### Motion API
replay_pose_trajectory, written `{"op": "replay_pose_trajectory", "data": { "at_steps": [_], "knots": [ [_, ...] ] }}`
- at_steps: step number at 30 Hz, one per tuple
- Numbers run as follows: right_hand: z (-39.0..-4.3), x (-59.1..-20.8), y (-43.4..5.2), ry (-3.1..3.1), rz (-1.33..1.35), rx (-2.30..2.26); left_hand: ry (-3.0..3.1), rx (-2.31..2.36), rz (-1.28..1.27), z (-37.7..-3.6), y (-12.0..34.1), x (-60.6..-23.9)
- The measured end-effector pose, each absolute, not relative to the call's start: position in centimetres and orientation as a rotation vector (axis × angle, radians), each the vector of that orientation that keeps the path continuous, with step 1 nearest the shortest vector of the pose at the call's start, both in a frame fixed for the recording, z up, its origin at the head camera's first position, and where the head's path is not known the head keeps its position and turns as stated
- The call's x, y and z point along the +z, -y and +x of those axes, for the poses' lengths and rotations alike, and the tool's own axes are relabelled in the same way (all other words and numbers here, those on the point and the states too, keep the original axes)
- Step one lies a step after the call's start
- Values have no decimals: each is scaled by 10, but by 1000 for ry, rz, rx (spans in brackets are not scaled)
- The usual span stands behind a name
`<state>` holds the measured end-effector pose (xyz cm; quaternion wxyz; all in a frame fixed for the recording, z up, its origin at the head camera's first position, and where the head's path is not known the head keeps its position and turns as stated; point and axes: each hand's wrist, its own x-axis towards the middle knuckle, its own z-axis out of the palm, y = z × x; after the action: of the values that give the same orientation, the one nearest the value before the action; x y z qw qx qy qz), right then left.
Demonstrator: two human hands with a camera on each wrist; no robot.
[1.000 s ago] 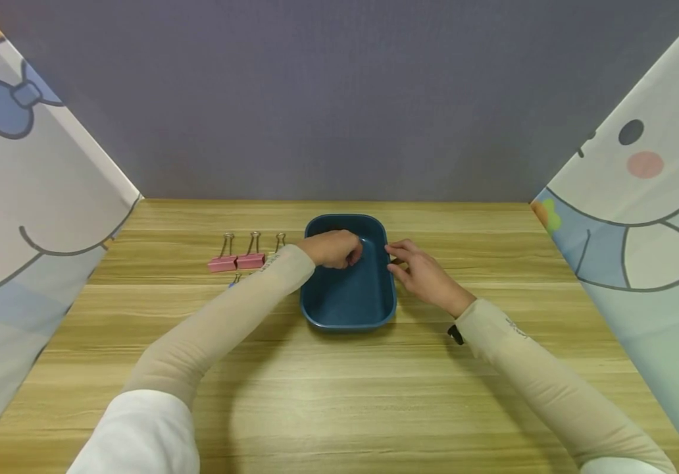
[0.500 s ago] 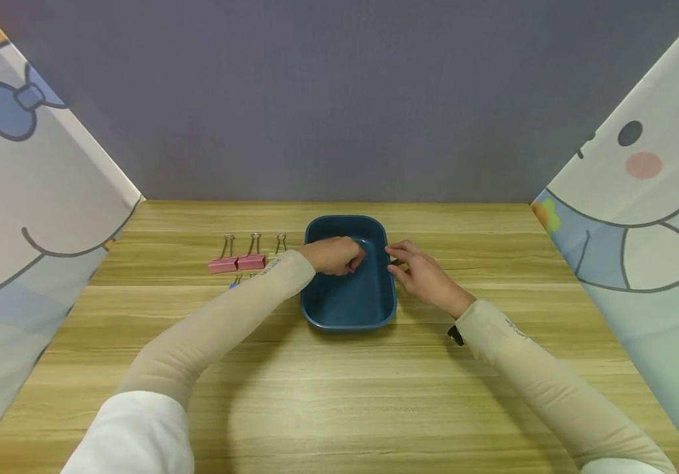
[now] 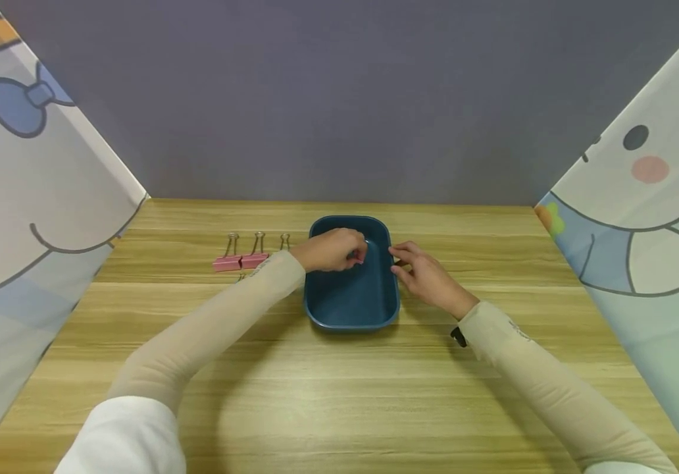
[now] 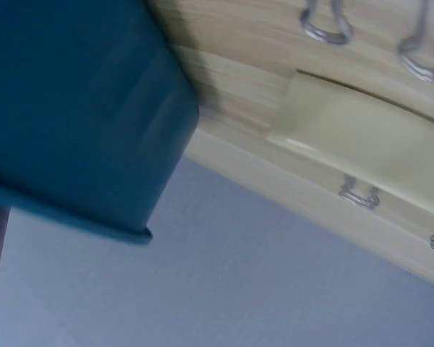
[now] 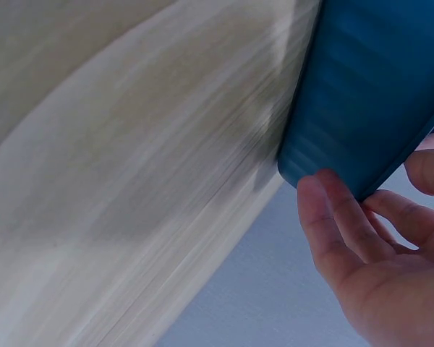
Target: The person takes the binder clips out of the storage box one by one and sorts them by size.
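Observation:
A dark blue rectangular bin stands on the table. My left hand reaches over its left rim, the fingers bent down inside; a spot of pink shows at the fingertips, too small to tell as skin or a held thing. On the bin's right side, my right hand touches the rim with relaxed fingers; the right wrist view has its fingertips against the outer wall. Left of the bin lie two pink binder clips. A pale yellow binder clip shows in the left wrist view, mostly hidden by my sleeve in the head view.
Beneath my left sleeve a small clip handle peeks out; the rest is covered. A grey panel closes off the back of the wooden table. Cartoon-printed panels flank both sides.
My left hand dipped slightly, then lifted a little inside the bin. The right hand keeps its place at the rim. The head view has shifted slightly.

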<state>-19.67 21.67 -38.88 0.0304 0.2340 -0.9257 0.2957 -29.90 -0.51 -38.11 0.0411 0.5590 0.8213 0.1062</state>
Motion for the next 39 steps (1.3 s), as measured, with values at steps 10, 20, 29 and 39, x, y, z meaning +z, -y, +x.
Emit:
{"op": "replay_pose_trajectory", "data": {
  "at_steps": [10, 20, 29, 39],
  "knots": [
    [-195, -390, -216, 2867, 704, 905, -2600, 555, 1824, -289, 42, -364],
    [-197, -392, -222, 2868, 701, 901, -2648, 700, 1738, -285, 77, -355],
    [-197, -392, -223, 2875, 693, 890, -2679, 770, 1724, -280, 106, -358],
    [-199, -394, -224, 2883, 681, 894, -2758, 796, 1645, -270, 156, -367]
  ]
}}
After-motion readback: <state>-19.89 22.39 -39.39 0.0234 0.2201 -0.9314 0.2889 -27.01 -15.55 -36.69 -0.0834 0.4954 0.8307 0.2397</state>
